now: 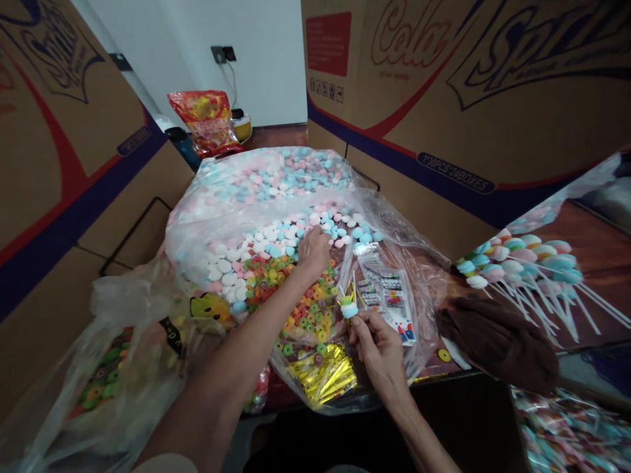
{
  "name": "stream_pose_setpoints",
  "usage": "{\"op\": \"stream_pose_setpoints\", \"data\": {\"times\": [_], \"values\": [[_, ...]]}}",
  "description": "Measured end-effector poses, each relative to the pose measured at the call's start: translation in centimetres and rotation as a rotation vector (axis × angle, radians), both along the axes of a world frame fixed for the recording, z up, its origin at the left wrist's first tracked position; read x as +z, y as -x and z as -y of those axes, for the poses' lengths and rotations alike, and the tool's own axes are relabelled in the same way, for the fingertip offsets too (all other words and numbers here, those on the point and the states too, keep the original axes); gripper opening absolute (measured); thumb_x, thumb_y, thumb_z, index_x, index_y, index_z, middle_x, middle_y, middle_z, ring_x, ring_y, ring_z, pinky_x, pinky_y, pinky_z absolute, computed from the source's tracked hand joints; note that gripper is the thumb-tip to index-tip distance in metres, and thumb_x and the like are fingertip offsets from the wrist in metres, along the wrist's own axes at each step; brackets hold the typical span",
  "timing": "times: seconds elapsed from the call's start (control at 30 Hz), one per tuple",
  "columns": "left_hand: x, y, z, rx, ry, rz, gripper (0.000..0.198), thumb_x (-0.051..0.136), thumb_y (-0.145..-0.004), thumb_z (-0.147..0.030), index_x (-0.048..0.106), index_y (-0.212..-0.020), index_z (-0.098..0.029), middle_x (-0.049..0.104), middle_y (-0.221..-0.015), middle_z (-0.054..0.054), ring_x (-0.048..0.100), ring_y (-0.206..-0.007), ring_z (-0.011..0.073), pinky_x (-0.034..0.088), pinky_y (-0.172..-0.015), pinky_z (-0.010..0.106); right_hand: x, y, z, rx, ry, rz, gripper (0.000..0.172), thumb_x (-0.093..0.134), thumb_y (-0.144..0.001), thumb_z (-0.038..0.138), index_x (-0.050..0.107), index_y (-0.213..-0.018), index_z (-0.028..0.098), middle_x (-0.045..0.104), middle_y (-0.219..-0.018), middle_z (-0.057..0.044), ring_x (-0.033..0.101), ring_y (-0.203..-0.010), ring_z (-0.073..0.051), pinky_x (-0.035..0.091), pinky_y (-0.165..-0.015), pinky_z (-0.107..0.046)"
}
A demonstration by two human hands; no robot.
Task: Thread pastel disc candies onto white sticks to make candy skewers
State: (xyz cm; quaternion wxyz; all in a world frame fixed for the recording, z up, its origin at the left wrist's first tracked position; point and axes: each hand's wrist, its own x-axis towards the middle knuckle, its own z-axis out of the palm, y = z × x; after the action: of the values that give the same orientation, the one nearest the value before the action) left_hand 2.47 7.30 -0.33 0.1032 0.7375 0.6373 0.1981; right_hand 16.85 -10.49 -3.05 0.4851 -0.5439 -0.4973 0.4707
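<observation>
At the centre of the frame the left hand (313, 251) lay knuckles-up on the pastel candies (256, 246) inside the clear plastic bag (197, 210). Its fingers were curled under, and whether it gripped any could not be told. Lower right of it, the right hand (377, 348) pinched a small candy lollipop (349, 308) between thumb and fingertips, above the gold twist ties (323, 376) and beside the printed sleeves (384, 292).

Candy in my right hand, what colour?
The candy is pale blue and white; head view.

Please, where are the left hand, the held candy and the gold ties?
left hand (314, 251): head view, back of hand.
candy (349, 308): head view, its middle.
gold ties (323, 376): head view, bundle middle.
</observation>
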Motion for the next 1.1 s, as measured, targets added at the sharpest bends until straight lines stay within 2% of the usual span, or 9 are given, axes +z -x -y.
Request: {"op": "stream_pose_setpoints", "data": {"times": [0.13, 0.3, 0.4, 0.5, 0.6, 0.77, 0.9, 1.0, 1.1], "values": [[0.5, -0.1, -0.8, -0.001, 0.040, 0.083, 0.022, 0.050, -0.091, -0.022, 0.072, -0.089, -0.015, 0.066, -0.089, 0.009, 0.062, -0.088, 0.0219, 0.044, -0.076, 0.030, 0.1, 0.1, 0.0, 0.006, -0.029, 0.023, 0.030, 0.053, -0.094, 0.039, 0.053, -0.071, 0.021, 0.048, -0.056, 0.005, 0.038, -0.046, -0.009, 0.030, -0.044, -0.022], [0.4, -1.5, -1.5, -0.077, 0.094, 0.109, 0.030, 0.044, -0.093, -0.021, 0.068, -0.075, -0.015, 0.063, -0.069, 0.004, 0.059, -0.070, 0.0180, 0.041, -0.067, 0.028, -0.1, 0.1, 0.0, 0.008, -0.061, 0.092, 0.027, 0.052, -0.094, 0.035, 0.055, -0.072, 0.020, 0.050, -0.059, 0.004, 0.044, -0.052, -0.011, 0.035, -0.050, -0.022], [-0.1, -2.3, -1.4, -0.063, 0.086, 0.097, 0.026, 0.044, -0.091, -0.018, 0.066, -0.079, -0.014, 0.065, -0.078, 0.009, 0.061, -0.082, 0.0216, 0.043, -0.073, 0.031, -0.2, 0.1, 0.0, 0.009, -0.074, 0.111, 0.026, 0.051, -0.095, 0.035, 0.056, -0.073, 0.020, 0.050, -0.058, 0.004, 0.045, -0.052, -0.011, 0.036, -0.051, -0.022], [-0.4, -2.3, -1.2, -0.027, 0.080, 0.089, 0.022, 0.044, -0.090, -0.014, 0.064, -0.100, -0.012, 0.067, -0.093, 0.013, 0.061, -0.092, 0.0243, 0.045, -0.079, 0.033, -0.1, 0.1, -0.1, 0.012, -0.084, 0.134, 0.026, 0.051, -0.095, 0.034, 0.057, -0.074, 0.020, 0.051, -0.058, 0.004, 0.047, -0.054, -0.011, 0.038, -0.054, -0.023], [-0.5, -2.0, -0.9, -0.033, 0.087, 0.087, 0.031, 0.046, -0.089, -0.012, 0.058, -0.117, -0.013, 0.066, -0.100, 0.012, 0.061, -0.098, 0.0242, 0.046, -0.084, 0.034, -0.1, 0.1, -0.1, 0.019, -0.090, 0.145, 0.026, 0.051, -0.095, 0.034, 0.057, -0.074, 0.019, 0.053, -0.059, 0.004, 0.049, -0.056, -0.011, 0.039, -0.056, -0.023], [-0.4, -1.9, 0.1, -0.084, 0.091, 0.055, 0.025, 0.051, -0.088, -0.014, 0.064, -0.108, -0.017, 0.063, -0.104, 0.013, 0.060, -0.100, 0.0272, 0.047, -0.085, 0.036, -0.1, 0.1, 0.0, 0.028, -0.080, 0.116, 0.027, 0.051, -0.095, 0.035, 0.056, -0.074, 0.020, 0.051, -0.060, 0.004, 0.048, -0.055, -0.011, 0.039, -0.055, -0.023], [-0.1, -2.0, 1.2, -0.139, 0.041, 0.037, 0.028, 0.049, -0.085, -0.008, 0.064, -0.107, -0.017, 0.065, -0.099, 0.012, 0.060, -0.101, 0.0277, 0.047, -0.087, 0.038, -0.1, 0.1, 0.0, 0.004, -0.073, 0.092, 0.028, 0.051, -0.095, 0.036, 0.054, -0.073, 0.020, 0.050, -0.059, 0.004, 0.045, -0.053, -0.011, 0.037, -0.051, -0.023], [0.2, -1.8, 2.3, -0.104, 0.021, 0.172, 0.027, 0.052, -0.083, -0.009, 0.064, -0.106, -0.017, 0.067, -0.099, 0.011, 0.061, -0.096, 0.0255, 0.048, -0.084, 0.036, 0.1, 0.1, 0.1, -0.022, -0.059, 0.071, 0.028, 0.051, -0.095, 0.037, 0.054, -0.073, 0.020, 0.050, -0.060, 0.004, 0.043, -0.052, -0.010, 0.035, -0.048, -0.022], [0.4, -1.1, 4.3, -0.075, 0.097, 0.537, 0.024, 0.056, -0.082, -0.015, 0.065, -0.104, -0.016, 0.069, -0.095, 0.008, 0.063, -0.085, 0.0203, 0.049, -0.076, 0.031, 0.2, 0.2, 0.2, -0.040, -0.053, 0.038, 0.026, 0.052, -0.094, 0.038, 0.056, -0.076, 0.021, 0.050, -0.061, 0.004, 0.041, -0.049, -0.010, 0.034, -0.046, -0.022]]}}
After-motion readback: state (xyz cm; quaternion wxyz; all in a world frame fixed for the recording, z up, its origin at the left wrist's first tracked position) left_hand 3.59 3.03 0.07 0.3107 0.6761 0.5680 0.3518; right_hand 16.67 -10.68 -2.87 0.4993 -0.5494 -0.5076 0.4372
